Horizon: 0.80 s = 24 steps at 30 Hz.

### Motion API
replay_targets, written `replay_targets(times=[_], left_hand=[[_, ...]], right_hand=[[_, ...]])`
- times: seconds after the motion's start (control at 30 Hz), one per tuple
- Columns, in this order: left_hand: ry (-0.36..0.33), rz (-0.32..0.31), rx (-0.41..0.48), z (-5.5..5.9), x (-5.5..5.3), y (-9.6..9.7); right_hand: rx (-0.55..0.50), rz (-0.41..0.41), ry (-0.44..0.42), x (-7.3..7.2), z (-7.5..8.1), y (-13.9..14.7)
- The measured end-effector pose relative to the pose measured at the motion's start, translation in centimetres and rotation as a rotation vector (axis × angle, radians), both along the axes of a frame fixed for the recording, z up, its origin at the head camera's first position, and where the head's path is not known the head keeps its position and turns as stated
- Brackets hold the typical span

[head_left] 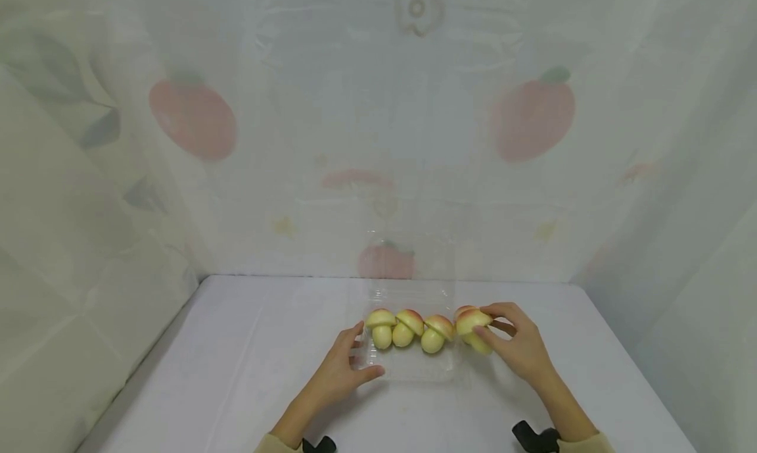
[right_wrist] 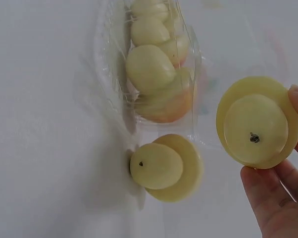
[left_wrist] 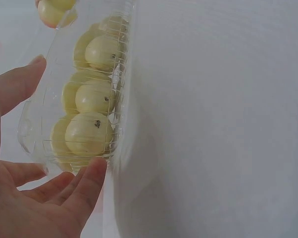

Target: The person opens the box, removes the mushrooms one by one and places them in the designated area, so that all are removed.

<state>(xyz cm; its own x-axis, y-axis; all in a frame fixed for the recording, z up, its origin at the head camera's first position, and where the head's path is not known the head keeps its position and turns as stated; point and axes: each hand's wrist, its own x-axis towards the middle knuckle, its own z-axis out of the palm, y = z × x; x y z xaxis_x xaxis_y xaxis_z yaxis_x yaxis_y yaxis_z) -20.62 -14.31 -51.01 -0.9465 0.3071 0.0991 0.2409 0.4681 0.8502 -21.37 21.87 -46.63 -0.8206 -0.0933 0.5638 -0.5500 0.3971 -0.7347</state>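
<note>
A clear plastic clamshell box (head_left: 414,372) stands with three yellow toy mushrooms (head_left: 403,328) in a row inside, their caps tinged red. My left hand (head_left: 342,367) is at the box's left end, fingertips right at its side wall and thumb by the front corner, fingers fairly straight. To the right of the box, my right hand (head_left: 520,344) pinches another toy mushroom (right_wrist: 255,124) between thumb and fingers, its stem end facing the wrist camera. One more toy mushroom (right_wrist: 159,166) lies on the table just outside the box's right end, partly hidden behind the held one in the head view.
The box's open lid (head_left: 411,256) rises at the back. A white-covered table (head_left: 248,348) lies beneath everything. Pale curtains (head_left: 367,131) with printed fruit hang behind and at both sides. Black wrist mounts (head_left: 537,438) show near the sleeves.
</note>
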Motion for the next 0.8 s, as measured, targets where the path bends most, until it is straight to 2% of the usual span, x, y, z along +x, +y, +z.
replay_targets(times=[0.17,0.57,0.8], left_hand=[[0.003,0.001,-0.01,0.0,0.0,0.0],[0.005,-0.005,0.0,0.0,0.0,-0.1],[-0.004,-0.005,0.012,0.0,0.0,-0.1]], right_hand=[[0.009,-0.062,0.001,-0.4,-0.4,0.5],[-0.095,-0.091,-0.058,-0.8,-0.2,2.0],[-0.077,-0.141,-0.065,-0.8,0.3,2.3]])
